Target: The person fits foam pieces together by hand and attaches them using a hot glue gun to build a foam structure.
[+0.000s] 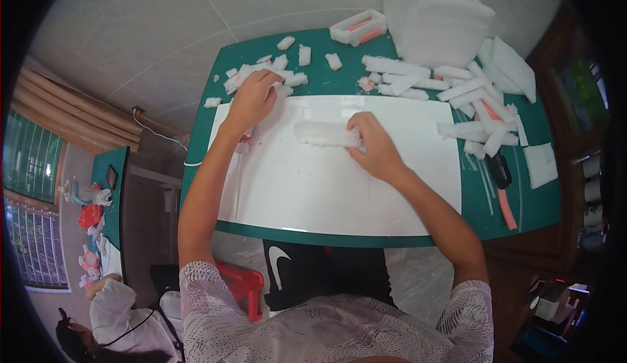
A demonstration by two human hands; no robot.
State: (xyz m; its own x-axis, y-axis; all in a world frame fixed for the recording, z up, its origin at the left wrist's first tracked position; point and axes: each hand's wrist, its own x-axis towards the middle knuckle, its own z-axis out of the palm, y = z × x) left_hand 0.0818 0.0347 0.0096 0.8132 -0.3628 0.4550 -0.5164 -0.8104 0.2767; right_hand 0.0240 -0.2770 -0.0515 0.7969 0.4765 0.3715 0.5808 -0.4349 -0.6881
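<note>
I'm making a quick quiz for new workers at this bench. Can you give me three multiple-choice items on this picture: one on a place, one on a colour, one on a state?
1. Where is the left hand?
A. on the small white pieces at the board's far left corner
B. on the floor
C. on the white tub

2. What colour is the table around the white board?
A. red
B. green
C. yellow

3. How does the long white foam strip lie?
A. upright
B. flat under the right hand fingers
C. in the tub

Answers: 1 A, the hand rests among the small white pieces. 2 B, green shows past the board's edges. 3 B, fingertips press its right end.
</note>
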